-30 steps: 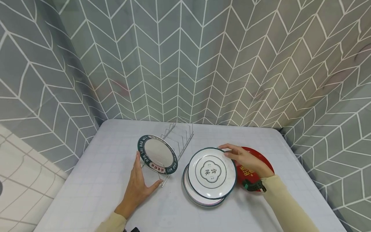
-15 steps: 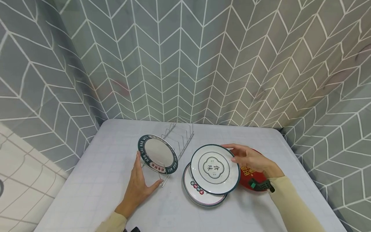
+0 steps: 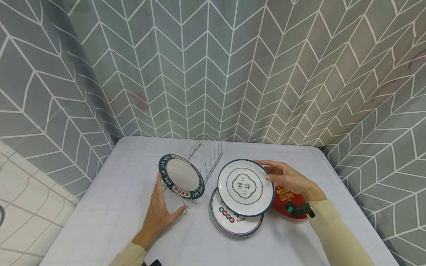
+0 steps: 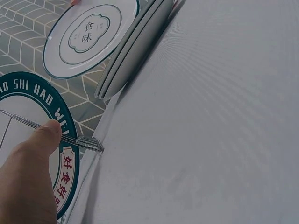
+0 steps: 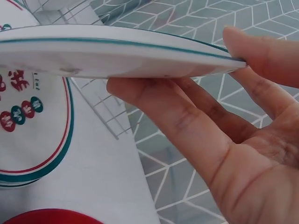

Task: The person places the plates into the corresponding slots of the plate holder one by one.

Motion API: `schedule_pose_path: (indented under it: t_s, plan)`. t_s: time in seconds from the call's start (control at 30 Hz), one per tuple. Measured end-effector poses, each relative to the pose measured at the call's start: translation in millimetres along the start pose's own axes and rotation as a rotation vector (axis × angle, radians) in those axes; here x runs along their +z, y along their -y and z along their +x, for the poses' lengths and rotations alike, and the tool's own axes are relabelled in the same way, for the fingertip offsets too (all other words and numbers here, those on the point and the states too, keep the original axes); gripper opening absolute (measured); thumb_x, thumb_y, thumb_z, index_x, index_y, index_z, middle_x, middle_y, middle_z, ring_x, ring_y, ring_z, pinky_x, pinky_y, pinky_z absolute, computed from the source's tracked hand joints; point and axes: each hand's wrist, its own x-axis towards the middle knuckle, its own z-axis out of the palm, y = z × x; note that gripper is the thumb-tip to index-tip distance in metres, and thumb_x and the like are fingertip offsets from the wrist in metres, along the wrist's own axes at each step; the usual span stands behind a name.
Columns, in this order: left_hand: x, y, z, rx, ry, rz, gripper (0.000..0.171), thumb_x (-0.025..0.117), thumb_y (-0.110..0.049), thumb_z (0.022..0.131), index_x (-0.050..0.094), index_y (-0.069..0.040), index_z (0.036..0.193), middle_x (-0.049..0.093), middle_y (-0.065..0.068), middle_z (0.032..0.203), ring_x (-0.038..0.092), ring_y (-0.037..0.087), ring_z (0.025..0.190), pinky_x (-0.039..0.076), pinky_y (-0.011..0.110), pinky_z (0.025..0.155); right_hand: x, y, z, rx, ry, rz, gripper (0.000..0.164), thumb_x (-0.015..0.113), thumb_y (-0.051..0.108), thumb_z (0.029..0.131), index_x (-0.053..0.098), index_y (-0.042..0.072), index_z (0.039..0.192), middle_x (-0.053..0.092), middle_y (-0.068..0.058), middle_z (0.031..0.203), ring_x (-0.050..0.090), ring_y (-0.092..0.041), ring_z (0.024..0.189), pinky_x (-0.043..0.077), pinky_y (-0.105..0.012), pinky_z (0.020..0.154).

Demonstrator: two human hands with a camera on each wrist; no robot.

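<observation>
My right hand point(image 3: 289, 179) pinches a white plate point(image 3: 246, 188) with a thin green rim, thumb on top and fingers beneath. Tilted, the plate hangs over a small stack of plates point(image 3: 226, 223), whose top one bears coloured dots. In the left wrist view it overlaps the upper end of the stack point(image 4: 140, 51). Another plate point(image 3: 182, 176), with a broad green lettered rim, leans in the near end of a wire dish rack point(image 3: 213, 168). Beside that plate my left hand point(image 3: 158, 214) rests at the rack, fingers straight. Its thumb point(image 4: 46, 135) presses on a rack wire.
Right of the stack lies a red round dish point(image 3: 281, 205) with gold characters, partly covered by my right hand and wrist. Past the leaning plate, the rack runs toward the back of the white table point(image 3: 133, 155). A patterned curtain point(image 3: 206, 74) hangs behind it.
My right hand has lifted the plate off the stack, first to the right, then slightly away and back left; the dotted plate beneath now shows more. The left hand and leaning plate have stayed put.
</observation>
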Motion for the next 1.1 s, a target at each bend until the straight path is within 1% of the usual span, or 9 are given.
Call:
schedule_pose_path:
  t_s: [0.13, 0.2, 0.3, 0.43, 0.6, 0.73, 0.87, 1.1]
  plan:
    - [1.6, 1.9, -0.2, 0.000, -0.015, 0.001, 0.136, 0.089, -0.049, 0.061, 0.005, 0.005, 0.155, 0.013, 0.021, 0.163, 0.026, 0.035, 0.147, 0.007, 0.017, 0.122, -1.3, 17.5, 6.5, -0.019, -0.016, -0.015, 0.053, 0.057, 0.003, 0.096, 0.046, 0.014, 0.147, 0.061, -0.003, 0.124, 0.067, -0.018, 0.096, 0.062, -0.035, 0.077]
    - [2.2, 3.3, -0.1, -0.002, -0.018, -0.003, 0.136, 0.088, -0.051, 0.063, 0.005, 0.005, 0.155, 0.013, 0.020, 0.163, 0.026, 0.034, 0.147, 0.007, 0.017, 0.122, -2.3, 30.6, 11.7, -0.036, -0.034, -0.026, 0.053, 0.058, 0.003, 0.096, 0.046, 0.014, 0.147, 0.060, -0.002, 0.125, 0.067, -0.019, 0.100, 0.062, -0.038, 0.080]
    - [3.1, 4.8, -0.4, -0.008, -0.018, -0.003, 0.135, 0.086, -0.053, 0.064, 0.005, 0.004, 0.155, 0.013, 0.019, 0.163, 0.027, 0.033, 0.147, 0.008, 0.016, 0.122, -3.6, 48.9, 21.1, -0.064, -0.053, -0.044, 0.054, 0.058, 0.003, 0.096, 0.046, 0.017, 0.147, 0.060, -0.001, 0.125, 0.067, -0.019, 0.101, 0.061, -0.039, 0.081]
    - [3.7, 5.7, -0.9, -0.001, -0.025, -0.004, 0.135, 0.086, -0.053, 0.064, 0.006, 0.005, 0.155, 0.013, 0.020, 0.163, 0.027, 0.034, 0.147, 0.008, 0.016, 0.122, -2.5, 66.7, 34.5, -0.065, -0.068, -0.067, 0.054, 0.058, 0.005, 0.096, 0.047, 0.022, 0.146, 0.060, -0.001, 0.123, 0.067, -0.019, 0.100, 0.061, -0.036, 0.080]
    - [2.9, 5.2, -1.1, 0.004, -0.021, -0.008, 0.135, 0.088, -0.051, 0.063, 0.006, 0.005, 0.154, 0.014, 0.022, 0.162, 0.028, 0.036, 0.146, 0.009, 0.017, 0.122, 1.1, 81.6, 51.9, -0.080, -0.062, -0.077, 0.054, 0.057, 0.006, 0.097, 0.046, 0.023, 0.147, 0.060, -0.002, 0.124, 0.068, -0.019, 0.095, 0.061, -0.034, 0.079]
    - [3.3, 4.9, -0.4, 0.005, -0.014, -0.005, 0.135, 0.089, -0.047, 0.062, 0.006, 0.006, 0.154, 0.014, 0.022, 0.162, 0.029, 0.038, 0.145, 0.008, 0.017, 0.122, 4.3, 93.4, 66.1, -0.114, -0.047, -0.067, 0.055, 0.056, 0.004, 0.097, 0.044, 0.018, 0.149, 0.059, -0.007, 0.124, 0.069, -0.021, 0.092, 0.062, -0.036, 0.077]
    - [3.4, 4.7, -0.2, 0.003, -0.010, 0.001, 0.136, 0.090, -0.045, 0.061, 0.006, 0.007, 0.154, 0.013, 0.022, 0.163, 0.028, 0.037, 0.145, 0.008, 0.017, 0.122, 10.3, 102.9, 80.0, -0.120, -0.046, -0.059, 0.056, 0.056, 0.004, 0.097, 0.041, 0.013, 0.150, 0.057, -0.013, 0.127, 0.069, -0.023, 0.094, 0.062, -0.037, 0.078]
    - [1.5, 3.2, -0.1, 0.006, -0.005, -0.004, 0.135, 0.089, -0.047, 0.063, 0.006, 0.007, 0.154, 0.013, 0.023, 0.162, 0.026, 0.036, 0.147, 0.008, 0.019, 0.123, 26.7, 107.7, 103.2, -0.098, -0.053, -0.070, 0.058, 0.057, 0.004, 0.097, 0.039, 0.011, 0.151, 0.054, -0.023, 0.131, 0.066, -0.024, 0.100, 0.061, -0.041, 0.084]
